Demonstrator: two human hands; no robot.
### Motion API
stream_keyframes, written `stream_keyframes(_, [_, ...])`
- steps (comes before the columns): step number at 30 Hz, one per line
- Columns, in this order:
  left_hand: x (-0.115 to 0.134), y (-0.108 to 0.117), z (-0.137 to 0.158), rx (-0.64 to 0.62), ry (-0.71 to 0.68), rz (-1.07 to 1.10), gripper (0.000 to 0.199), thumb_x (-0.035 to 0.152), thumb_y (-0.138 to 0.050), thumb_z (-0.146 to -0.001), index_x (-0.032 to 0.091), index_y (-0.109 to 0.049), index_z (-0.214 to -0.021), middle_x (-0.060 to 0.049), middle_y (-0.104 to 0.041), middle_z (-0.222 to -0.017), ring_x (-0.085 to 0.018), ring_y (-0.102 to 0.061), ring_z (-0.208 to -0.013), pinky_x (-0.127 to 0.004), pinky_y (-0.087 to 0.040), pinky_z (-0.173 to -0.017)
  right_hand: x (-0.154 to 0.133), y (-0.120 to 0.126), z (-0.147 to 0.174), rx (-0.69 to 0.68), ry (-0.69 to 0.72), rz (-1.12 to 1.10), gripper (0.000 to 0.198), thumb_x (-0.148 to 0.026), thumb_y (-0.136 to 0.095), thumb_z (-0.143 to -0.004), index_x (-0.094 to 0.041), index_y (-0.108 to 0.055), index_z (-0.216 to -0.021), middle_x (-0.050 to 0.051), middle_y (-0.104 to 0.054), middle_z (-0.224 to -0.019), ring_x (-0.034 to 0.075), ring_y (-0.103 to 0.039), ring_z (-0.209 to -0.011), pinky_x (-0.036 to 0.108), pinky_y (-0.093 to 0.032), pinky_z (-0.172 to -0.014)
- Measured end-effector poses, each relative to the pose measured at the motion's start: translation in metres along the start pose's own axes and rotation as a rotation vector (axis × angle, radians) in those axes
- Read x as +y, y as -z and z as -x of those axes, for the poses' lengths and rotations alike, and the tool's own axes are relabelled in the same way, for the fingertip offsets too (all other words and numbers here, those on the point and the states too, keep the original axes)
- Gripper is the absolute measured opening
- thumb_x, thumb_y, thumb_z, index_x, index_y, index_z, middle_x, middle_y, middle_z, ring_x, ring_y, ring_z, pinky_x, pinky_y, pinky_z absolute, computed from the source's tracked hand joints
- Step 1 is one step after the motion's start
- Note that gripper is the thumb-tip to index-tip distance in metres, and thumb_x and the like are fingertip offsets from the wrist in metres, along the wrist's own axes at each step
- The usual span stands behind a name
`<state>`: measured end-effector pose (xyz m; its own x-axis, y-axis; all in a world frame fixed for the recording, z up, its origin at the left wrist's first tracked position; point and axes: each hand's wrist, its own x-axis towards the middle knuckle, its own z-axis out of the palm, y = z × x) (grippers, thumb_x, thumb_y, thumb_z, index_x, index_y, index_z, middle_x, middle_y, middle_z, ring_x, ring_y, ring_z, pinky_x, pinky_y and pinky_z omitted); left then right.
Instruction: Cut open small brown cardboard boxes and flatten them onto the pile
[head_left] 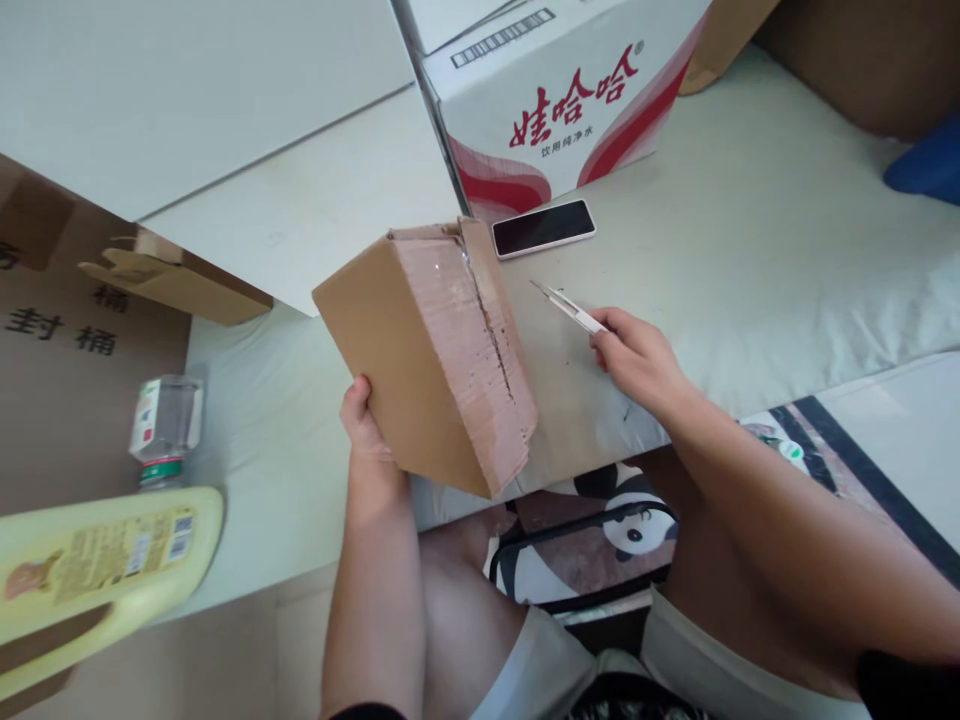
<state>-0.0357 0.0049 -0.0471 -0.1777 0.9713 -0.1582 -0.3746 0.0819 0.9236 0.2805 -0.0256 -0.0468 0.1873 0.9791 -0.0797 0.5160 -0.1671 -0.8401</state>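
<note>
A brown cardboard box (390, 350) is tilted up above the cloth-covered surface, its taped side facing right. That side carries wide tape with a ragged slit and small cuts running along it. My left hand (364, 420) grips the box at its lower left, the thumb on the near face and the other fingers hidden behind. To the right of the box, my right hand (636, 358) is closed around a white utility knife (574, 308). Its thin blade points up and left toward the box, apart from it.
A pale phone (544, 228) lies behind the box, before a white-and-red water carton (562, 120). At left are a clear bottle (169, 420) with a green cap, a yellow jug (112, 560) and a larger carton (90, 330). A panda-print item (592, 540) is below the edge.
</note>
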Motion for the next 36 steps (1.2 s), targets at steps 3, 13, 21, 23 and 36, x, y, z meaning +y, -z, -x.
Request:
stream_keyframes(3, [0.007, -0.004, 0.006, 0.021, 0.101, -0.092, 0.055, 0.063, -0.083, -0.058, 0.023, -0.074, -0.096, -0.008, -0.077, -0.086, -0.037, -0.071, -0.114, -0.045, -0.062, -0.09, -0.006, 0.001, 0.008, -0.014, 0.179, -0.465, 0.029, -0.035, -0.053, -0.092, -0.025, -0.061, -0.117, -0.006, -0.048, -0.064, 0.012, -0.04, -0.049, 0.026, -0.035, -0.049])
stream_keyframes(13, [0.012, -0.01, 0.011, 0.042, 0.177, -0.124, 0.058, 0.06, -0.085, -0.053, 0.02, -0.073, -0.093, -0.008, -0.077, -0.081, -0.034, -0.075, -0.093, -0.044, -0.063, -0.082, -0.017, -0.006, 0.018, 0.086, 0.303, -0.354, 0.033, -0.038, -0.057, -0.095, -0.02, -0.075, -0.115, 0.002, -0.069, -0.078, 0.013, -0.056, -0.058, 0.028, -0.046, -0.053])
stream_keyframes(21, [0.009, 0.003, 0.007, -0.03, 0.209, -0.121, 0.057, 0.057, -0.083, -0.061, 0.022, -0.072, -0.104, -0.01, -0.079, -0.091, -0.038, -0.071, -0.114, -0.048, -0.061, -0.096, -0.012, -0.009, 0.015, 0.224, 0.349, -0.197, 0.033, -0.041, -0.058, -0.095, -0.024, -0.079, -0.115, 0.006, -0.078, -0.088, 0.02, -0.068, -0.073, 0.036, -0.057, -0.069])
stream_keyframes(23, [0.01, 0.001, 0.008, -0.04, 0.232, -0.128, 0.056, 0.055, -0.084, -0.061, 0.023, -0.071, -0.105, -0.008, -0.079, -0.094, -0.036, -0.072, -0.112, -0.046, -0.062, -0.092, -0.013, -0.01, 0.015, 0.256, 0.366, -0.14, 0.032, -0.039, -0.057, -0.095, -0.025, -0.079, -0.114, 0.006, -0.078, -0.088, 0.02, -0.068, -0.074, 0.036, -0.056, -0.071])
stream_keyframes(36, [0.01, -0.024, 0.013, -0.063, 0.193, -0.031, 0.052, 0.047, -0.088, -0.057, 0.02, -0.07, -0.098, -0.005, -0.079, -0.089, -0.026, -0.075, -0.08, -0.036, -0.06, -0.07, -0.019, -0.014, 0.022, 0.227, 0.43, 0.047, 0.034, -0.034, -0.054, -0.097, -0.023, -0.076, -0.12, 0.004, -0.068, -0.072, 0.019, -0.062, -0.064, 0.033, -0.051, -0.066])
